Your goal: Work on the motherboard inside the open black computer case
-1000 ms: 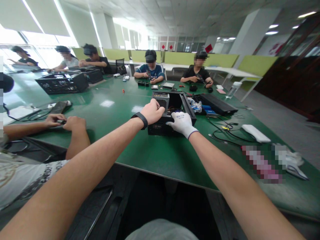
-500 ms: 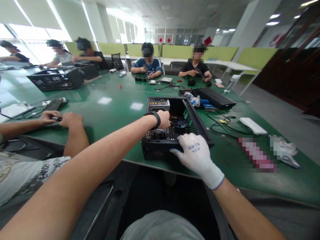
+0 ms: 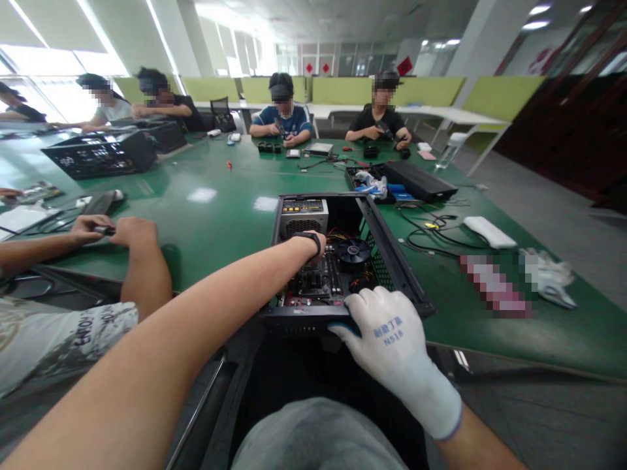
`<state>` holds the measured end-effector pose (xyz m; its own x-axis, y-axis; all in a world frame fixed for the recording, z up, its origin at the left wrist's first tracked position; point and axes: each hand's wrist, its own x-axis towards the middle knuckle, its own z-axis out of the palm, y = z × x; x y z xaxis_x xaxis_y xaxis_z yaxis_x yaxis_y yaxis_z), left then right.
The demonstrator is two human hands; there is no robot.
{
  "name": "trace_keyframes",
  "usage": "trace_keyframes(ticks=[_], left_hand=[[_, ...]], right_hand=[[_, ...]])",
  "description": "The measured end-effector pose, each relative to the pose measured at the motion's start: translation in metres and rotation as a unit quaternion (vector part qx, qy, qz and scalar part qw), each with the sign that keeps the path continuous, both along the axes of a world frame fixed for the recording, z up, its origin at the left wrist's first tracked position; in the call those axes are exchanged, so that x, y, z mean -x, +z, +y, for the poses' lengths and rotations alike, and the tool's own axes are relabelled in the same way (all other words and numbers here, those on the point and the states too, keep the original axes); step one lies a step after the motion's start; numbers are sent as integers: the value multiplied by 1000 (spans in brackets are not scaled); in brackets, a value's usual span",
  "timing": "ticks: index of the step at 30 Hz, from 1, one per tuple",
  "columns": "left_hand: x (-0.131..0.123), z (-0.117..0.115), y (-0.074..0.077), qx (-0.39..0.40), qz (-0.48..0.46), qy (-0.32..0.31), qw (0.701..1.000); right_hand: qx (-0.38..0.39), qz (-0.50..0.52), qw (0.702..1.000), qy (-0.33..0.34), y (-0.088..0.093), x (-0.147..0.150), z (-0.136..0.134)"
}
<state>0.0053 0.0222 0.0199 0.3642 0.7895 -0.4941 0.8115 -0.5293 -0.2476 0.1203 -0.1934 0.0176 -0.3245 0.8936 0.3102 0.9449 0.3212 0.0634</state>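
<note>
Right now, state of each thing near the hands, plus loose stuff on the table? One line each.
computer case: open, insides exposed
power supply: inside the case, far-left corner
cooling fan: blades look distinct, apparently not spinning
left hand: bare, reaching into the case, fingers hidden
right hand: gloved, gripping the near rim
white glove: unworn, lying on the table
clear bottle: standing, fill unclear

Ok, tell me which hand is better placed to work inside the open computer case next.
Probably the left hand: it reaches into the computer case near the fan and is bare, though its fingers are hidden. The gloved right hand has its grip on the near edge, seemingly better for steadying.
</note>
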Motion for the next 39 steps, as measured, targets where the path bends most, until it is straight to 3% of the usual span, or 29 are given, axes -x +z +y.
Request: trace_keyframes(ticks=[8,22,27,39], left_hand=[[8,11,-16,27,10,27,999],[11,27,-32,2,11,1,1000],[10,28,-32,3,-1,20,1000],[9,20,-24,-2,32,-9,999]], right_hand=[[-8,13,1000,-5,-2,1,-1],[-7,19,1000,-10,-3,2,-2],[-14,21,1000,-6,-4,2,-2],[-14,18,1000,-4,-3,2,-1]])
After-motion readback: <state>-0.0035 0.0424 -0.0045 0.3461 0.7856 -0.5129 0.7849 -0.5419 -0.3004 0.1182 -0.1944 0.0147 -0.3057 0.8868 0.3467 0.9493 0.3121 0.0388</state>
